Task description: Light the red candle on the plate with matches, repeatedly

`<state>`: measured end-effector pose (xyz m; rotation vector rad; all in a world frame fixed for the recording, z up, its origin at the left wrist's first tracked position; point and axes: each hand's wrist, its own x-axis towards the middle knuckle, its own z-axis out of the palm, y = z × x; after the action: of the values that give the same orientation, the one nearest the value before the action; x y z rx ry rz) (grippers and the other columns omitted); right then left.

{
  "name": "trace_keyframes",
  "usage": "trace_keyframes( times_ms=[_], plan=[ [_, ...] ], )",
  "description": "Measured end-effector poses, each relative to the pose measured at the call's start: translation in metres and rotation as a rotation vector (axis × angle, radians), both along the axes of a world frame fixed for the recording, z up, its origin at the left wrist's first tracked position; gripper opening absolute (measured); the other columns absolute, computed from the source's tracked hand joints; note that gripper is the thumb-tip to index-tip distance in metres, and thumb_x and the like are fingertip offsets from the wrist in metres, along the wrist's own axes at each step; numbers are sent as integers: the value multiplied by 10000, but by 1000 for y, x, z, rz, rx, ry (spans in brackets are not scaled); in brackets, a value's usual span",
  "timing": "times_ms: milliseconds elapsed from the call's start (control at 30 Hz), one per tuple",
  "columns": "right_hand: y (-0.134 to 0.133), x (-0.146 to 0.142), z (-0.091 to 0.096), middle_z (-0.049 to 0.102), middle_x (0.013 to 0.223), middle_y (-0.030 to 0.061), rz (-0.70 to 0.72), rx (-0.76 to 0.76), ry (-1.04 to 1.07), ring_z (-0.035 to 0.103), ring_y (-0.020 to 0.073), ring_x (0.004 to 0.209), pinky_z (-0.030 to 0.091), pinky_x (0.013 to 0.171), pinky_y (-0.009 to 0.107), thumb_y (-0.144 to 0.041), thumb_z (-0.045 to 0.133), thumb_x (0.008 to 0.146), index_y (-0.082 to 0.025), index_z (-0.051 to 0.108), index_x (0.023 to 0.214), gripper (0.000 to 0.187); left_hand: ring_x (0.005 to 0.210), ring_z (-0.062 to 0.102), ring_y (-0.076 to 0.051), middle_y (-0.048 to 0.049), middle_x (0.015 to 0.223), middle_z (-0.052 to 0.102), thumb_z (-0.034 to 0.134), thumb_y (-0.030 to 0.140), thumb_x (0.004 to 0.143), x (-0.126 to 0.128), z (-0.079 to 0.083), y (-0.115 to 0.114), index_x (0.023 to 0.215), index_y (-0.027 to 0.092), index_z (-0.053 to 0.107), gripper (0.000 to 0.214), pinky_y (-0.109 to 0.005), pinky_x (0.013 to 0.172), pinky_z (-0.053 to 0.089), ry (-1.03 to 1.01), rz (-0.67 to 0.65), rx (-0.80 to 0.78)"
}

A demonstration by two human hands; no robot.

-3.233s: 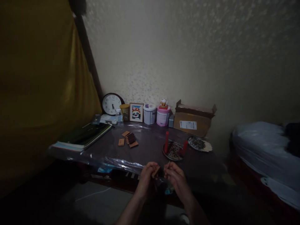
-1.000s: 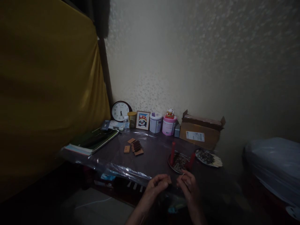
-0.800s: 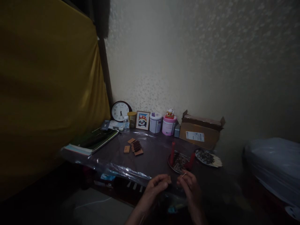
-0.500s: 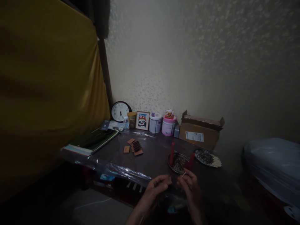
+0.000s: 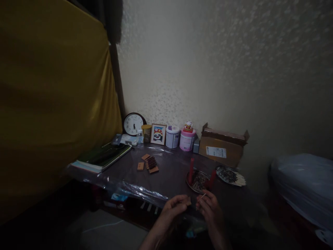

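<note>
My left hand (image 5: 173, 207) pinches a small brown matchbox (image 5: 187, 201) between thumb and fingers, in front of the table edge. Just to its right, my right hand (image 5: 210, 207) grips a thin pale matchstick (image 5: 202, 196); which end bears the head is too small to tell. Beyond the hands is a round metal plate (image 5: 193, 189) of loose dark and pale bits. A red candle (image 5: 191, 171) stands upright at its left side, and another red candle (image 5: 212, 178) leans at its right. A second plate (image 5: 227, 174) holds many matchsticks with dark heads.
Several small brown boxes (image 5: 141, 166) lie mid-table on the plastic-covered table (image 5: 166, 177). Along the wall stand a clock (image 5: 133, 124), a framed panda picture (image 5: 158, 134), a white tub (image 5: 172, 136), a pink tub (image 5: 187, 140) and a cardboard box (image 5: 221, 147). Books (image 5: 104, 158) lie left.
My right hand has shifted slightly down and toward my left hand, and the matchstick lies at a flatter angle. My left hand with the matchbox has hardly moved.
</note>
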<state>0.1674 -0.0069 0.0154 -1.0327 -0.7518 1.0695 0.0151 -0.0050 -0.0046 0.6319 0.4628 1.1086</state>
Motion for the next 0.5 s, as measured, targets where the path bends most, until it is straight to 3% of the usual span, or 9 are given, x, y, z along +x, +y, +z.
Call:
trace_keyframes(
  times_ms=[300,500],
  plan=[
    [-1,2,1,689,683,-8,-46,-8,-36,657,158,613,531,599,269,-380,731,605,-185,565,860,361,857,652,-212,-95,911,729,720,172,653,0,8,-2,913,147,666,267,-319,835,428,-44,25,32],
    [-6,-1,5,703,732,33,-118,126,-277,677,195,699,532,694,330,-389,633,713,-179,609,778,221,866,644,-195,-88,906,731,744,215,635,-1,13,-2,877,144,679,261,-306,861,411,-20,78,-51]
  ],
)
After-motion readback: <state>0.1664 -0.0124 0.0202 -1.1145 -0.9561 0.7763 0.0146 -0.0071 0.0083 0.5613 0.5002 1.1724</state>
